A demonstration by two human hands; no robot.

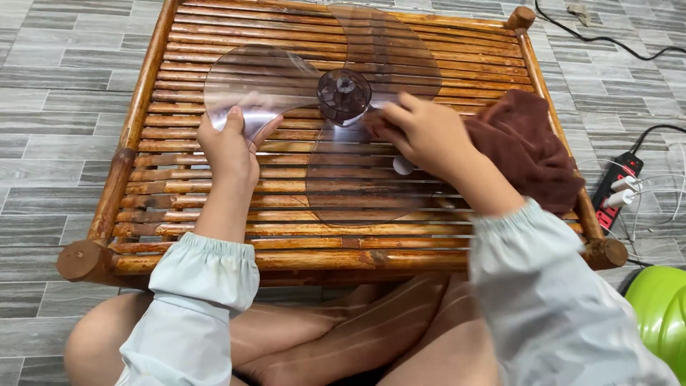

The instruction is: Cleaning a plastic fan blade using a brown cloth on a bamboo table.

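Observation:
A clear plastic fan blade (pixel 357 171) with three lobes and a dark hub (pixel 344 93) lies on a low slatted bamboo table (pixel 214 236). My left hand (pixel 229 146) pinches the edge of the left lobe. My right hand (pixel 421 132) presses a dark brown cloth (pixel 529 146) against the blade just right of the hub; most of the cloth trails off to the right over the table.
A black and red power strip (pixel 616 189) with white plugs and cables lies on the grey tiled floor at the right. A bright green rounded object (pixel 661 314) sits at the lower right. My crossed legs are under the table's near edge.

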